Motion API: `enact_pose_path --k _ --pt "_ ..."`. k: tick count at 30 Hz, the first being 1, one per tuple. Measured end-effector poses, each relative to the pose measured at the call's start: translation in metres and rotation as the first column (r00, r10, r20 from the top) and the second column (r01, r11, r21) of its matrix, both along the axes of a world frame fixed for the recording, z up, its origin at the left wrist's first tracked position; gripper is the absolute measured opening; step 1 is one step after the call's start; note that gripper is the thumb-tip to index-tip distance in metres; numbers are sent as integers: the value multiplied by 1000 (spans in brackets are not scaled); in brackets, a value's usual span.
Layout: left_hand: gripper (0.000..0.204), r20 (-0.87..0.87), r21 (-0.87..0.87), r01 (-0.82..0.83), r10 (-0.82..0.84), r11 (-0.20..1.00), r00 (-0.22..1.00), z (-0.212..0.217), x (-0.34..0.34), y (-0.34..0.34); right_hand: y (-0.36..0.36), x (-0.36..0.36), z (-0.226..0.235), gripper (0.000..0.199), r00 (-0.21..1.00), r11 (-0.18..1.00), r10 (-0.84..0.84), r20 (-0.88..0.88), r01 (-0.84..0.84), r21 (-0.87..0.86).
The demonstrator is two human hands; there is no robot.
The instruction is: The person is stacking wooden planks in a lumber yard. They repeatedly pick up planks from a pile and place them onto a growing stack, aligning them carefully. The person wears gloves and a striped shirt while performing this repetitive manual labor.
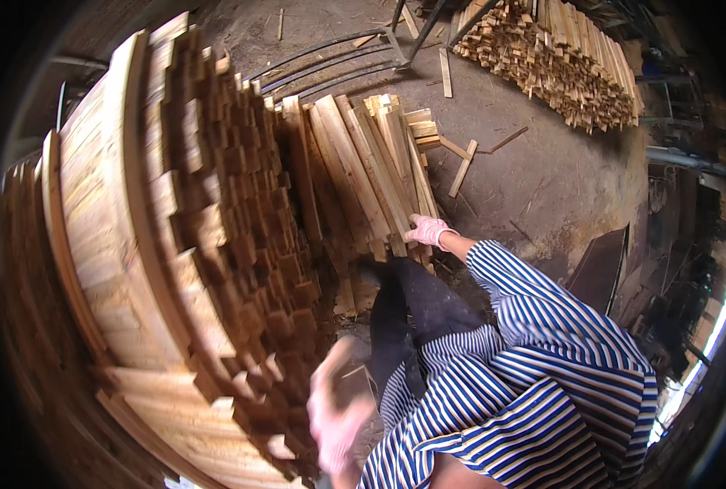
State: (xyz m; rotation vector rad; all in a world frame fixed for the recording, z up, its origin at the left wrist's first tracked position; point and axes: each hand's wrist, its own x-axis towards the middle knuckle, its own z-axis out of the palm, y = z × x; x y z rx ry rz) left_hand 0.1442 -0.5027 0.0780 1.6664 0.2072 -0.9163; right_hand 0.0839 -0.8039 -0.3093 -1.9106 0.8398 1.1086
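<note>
My right hand [430, 232], in a pink and white glove, is at the near end of a low pile of wooden planks [355, 167]. Its fingers curl round the edge of one plank; the fingertips are partly hidden. Lower down, my left hand [340, 411], in a similar glove, is smeared by motion. Its thumb and fingers stand apart with nothing visible between them. It hangs beside the tall stack of planks [241, 212] on my left, whose cut ends face me unevenly.
Another stack of wooden strips [563, 61] stands at the far right. Loose wood pieces [462, 169] lie on the concrete floor [554, 175]. A metal frame with curved bars [330, 61] is beyond the low pile. Dark panels [599, 269] lean at the right.
</note>
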Motion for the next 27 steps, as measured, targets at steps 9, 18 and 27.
enact_pose_path --k 9,18,27 --pt "74 -237 96 -162 181 982 955 -505 47 -67 -31 97 -100 104 951 972 -233 205 236 11" --pt "94 -105 335 46 -11 941 994 -535 69 -205 -42 87 -203 96 681 708 -652 334 704 -55" --pt "72 -266 40 -108 115 993 957 -585 45 -180 -11 61 -207 108 786 792 -599 150 556 252"
